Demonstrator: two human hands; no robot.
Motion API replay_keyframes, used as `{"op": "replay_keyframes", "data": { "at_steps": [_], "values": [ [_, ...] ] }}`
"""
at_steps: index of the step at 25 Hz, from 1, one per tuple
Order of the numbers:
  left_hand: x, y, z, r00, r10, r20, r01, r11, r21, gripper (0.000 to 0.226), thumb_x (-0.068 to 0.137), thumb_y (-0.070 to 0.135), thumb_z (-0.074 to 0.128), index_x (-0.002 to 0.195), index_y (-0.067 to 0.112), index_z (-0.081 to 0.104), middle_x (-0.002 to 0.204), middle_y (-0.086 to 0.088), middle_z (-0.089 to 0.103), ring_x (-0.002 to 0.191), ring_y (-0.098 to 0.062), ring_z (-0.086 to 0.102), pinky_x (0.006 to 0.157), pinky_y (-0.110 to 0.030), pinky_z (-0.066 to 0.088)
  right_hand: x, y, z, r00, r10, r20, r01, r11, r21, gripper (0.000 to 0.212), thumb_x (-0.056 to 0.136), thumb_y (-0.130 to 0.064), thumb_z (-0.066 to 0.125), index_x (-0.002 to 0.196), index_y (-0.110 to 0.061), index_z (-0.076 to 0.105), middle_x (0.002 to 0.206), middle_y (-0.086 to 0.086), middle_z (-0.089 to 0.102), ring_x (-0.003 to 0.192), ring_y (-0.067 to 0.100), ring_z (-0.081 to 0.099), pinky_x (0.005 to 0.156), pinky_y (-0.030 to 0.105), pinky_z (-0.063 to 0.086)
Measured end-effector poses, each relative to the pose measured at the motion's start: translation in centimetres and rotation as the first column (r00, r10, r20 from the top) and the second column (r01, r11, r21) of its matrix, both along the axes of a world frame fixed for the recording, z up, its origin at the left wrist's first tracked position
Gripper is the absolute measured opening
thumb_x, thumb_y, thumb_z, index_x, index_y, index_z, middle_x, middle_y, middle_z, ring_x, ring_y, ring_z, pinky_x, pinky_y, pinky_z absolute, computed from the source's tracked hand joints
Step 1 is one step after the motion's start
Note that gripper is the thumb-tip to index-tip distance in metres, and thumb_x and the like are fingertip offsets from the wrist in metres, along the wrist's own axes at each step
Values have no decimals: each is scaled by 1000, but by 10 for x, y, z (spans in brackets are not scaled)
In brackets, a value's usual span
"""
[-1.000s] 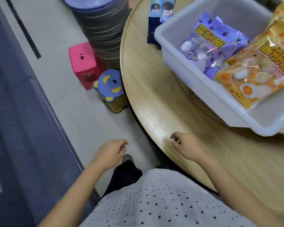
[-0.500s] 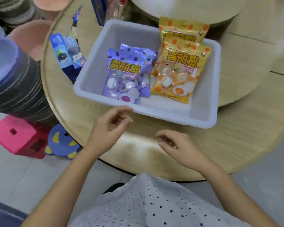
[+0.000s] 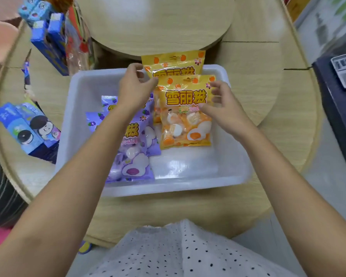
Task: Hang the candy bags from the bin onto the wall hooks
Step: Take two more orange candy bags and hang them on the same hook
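Your L hand (image 3: 135, 87) pinches top corner of front orange bag (image 3: 185, 116); R hand (image 3: 223, 105) half-curled at its edge, grip unclear. Lift by header, keep hang hole (image 3: 188, 78) free.

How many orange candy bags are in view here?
2. The front orange bag is in the white bin; the rear orange bag stands behind it against the bin's far wall. Others may be hidden underneath.

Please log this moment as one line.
left hand: at corner of front orange plastic candy bag, grip unclear | right hand: open, at its edge
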State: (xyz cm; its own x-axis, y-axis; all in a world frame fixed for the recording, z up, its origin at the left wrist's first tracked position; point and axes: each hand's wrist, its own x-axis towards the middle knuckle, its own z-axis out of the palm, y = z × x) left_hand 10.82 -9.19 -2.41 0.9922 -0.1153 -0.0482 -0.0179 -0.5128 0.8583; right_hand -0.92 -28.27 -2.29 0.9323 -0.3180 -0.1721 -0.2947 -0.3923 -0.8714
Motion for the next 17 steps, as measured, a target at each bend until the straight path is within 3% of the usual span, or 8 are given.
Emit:
{"op": "replay_keyframes", "data": {
  "at_steps": [2, 4, 7, 8, 10, 13, 15, 17],
  "values": [
    [14, -11, -13, 999, 27, -40, -27, 1000, 13, 65, 86, 29, 67, 139, 8, 36, 135, -12, 48, 121, -24, 49, 102, -37, 42, 22, 0, -18, 995, -73, -64, 73, 997, 8, 79, 84, -22, 70, 146, -13, 23, 147, 7, 37, 132, 20, 43, 108, 41, 40],
    [18, -23, -25, 997, 38, -64, -38, 999, -2, 73, 87, 29, 67, 144, 6, 27, 145, -13, 35, 130, -22, 40, 105, -27, 33, 34, 5, -34, 987, -120, -109, 120, 993, -1, 94, 82, -25, 73, 150, -12, 9, 154, 10, 30, 141, 26, 31, 114, 48, 32],
    [18, -37, -38, 997, 76, -20, -77, 993, -94, 72, 84, 28, 70, 140, 6, 31, 137, -10, 35, 111, -12, 43, 84, -3, 32, 43, 13, -50, 982, -168, -83, 173, 983, 60, 105, 80, -19, 75, 149, -13, -3, 155, 10, 29, 141, 26, 33, 115, 47, 32],
    [18, -40, -40, 995, 101, -15, -102, 984, -144, 70, 83, 29, 71, 138, 6, 34, 133, -9, 37, 106, -10, 43, 77, 4, 32, 43, 15, -52, 971, -230, -64, 236, 965, 114, 102, 80, -15, 75, 149, -13, 0, 151, 12, 36, 136, 26, 41, 112, 46, 36],
    [21, -41, -45, 991, 121, -52, -130, 965, -227, 64, 82, 36, 71, 133, 8, 44, 131, -8, 44, 104, -11, 51, 77, 0, 40, 42, 13, -53, 945, -325, -48, 328, 928, 175, 86, 79, -12, 75, 145, -12, 19, 137, 15, 53, 121, 26, 57, 104, 46, 46],
    [24, -31, -52, 975, 37, -218, -123, 909, -399, 35, 83, 31, 72, 109, 10, 62, 105, -5, 69, 87, -13, 70, 75, -30, 56, 35, 4, -49, 959, -278, -60, 284, 928, 241, 49, 73, -8, 80, 116, -9, 55, 109, 12, 70, 98, 25, 69, 87, 43, 56],
    [26, -23, -51, 956, -16, -293, -137, 857, -496, 18, 84, 21, 71, 98, 12, 63, 89, 0, 73, 73, -10, 73, 65, -28, 56, 30, -3, -44, 975, -215, -63, 223, 906, 360, 36, 70, -6, 82, 100, -13, 62, 95, 5, 74, 86, 21, 73, 77, 37, 58],
    [28, -19, -46, 952, -73, -296, -107, 828, -550, 11, 86, 17, 68, 96, 15, 63, 87, 3, 74, 73, -10, 74, 61, -24, 56, 25, -4, -40, 990, -139, -29, 138, 890, 435, 34, 74, -9, 79, 103, -16, 62, 96, 1, 75, 88, 18, 74, 76, 33, 59]
  ]
}}
